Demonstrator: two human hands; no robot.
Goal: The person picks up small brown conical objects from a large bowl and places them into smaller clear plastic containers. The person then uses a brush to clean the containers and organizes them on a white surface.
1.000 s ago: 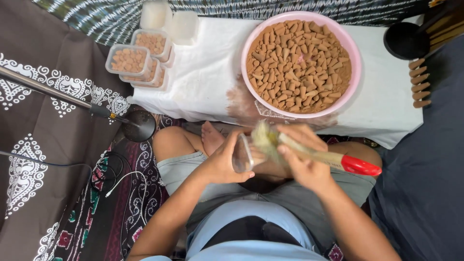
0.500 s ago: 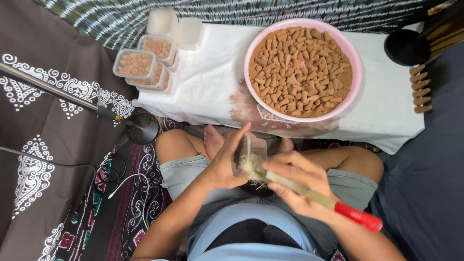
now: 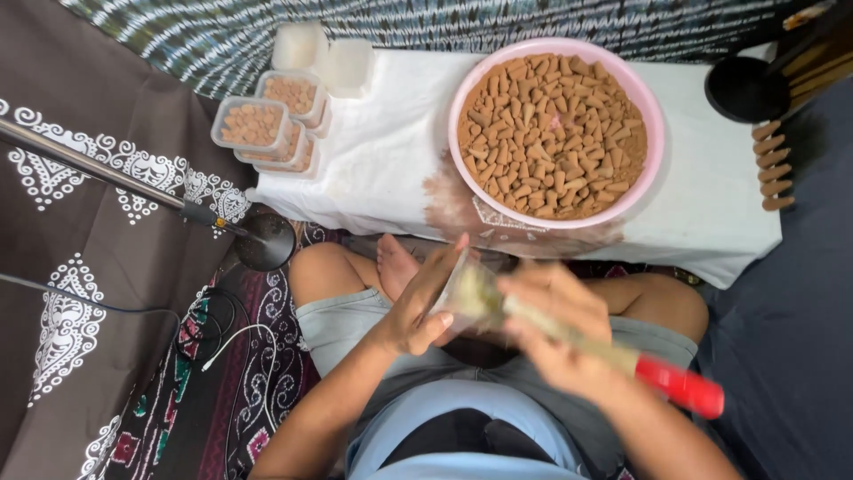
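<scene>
a small clear plastic container [image 3: 462,293] is held over the lap, just below the desk [image 3: 391,151] edge, by the left hand [image 3: 418,307], whose fingers are wrapped round its side, while the right hand [image 3: 555,333] has its fingers closed on a red-handled brush [image 3: 604,351] whose bristles seem, through motion blur, to be pressed into the container. if the brush is pushed too hard, the light container could be knocked loose and dust scattered onto the lap. the pink bowl of brown incense cones [image 3: 555,133] overhangs the desk edge close above, so it could be jolted by a raised hand.
</scene>
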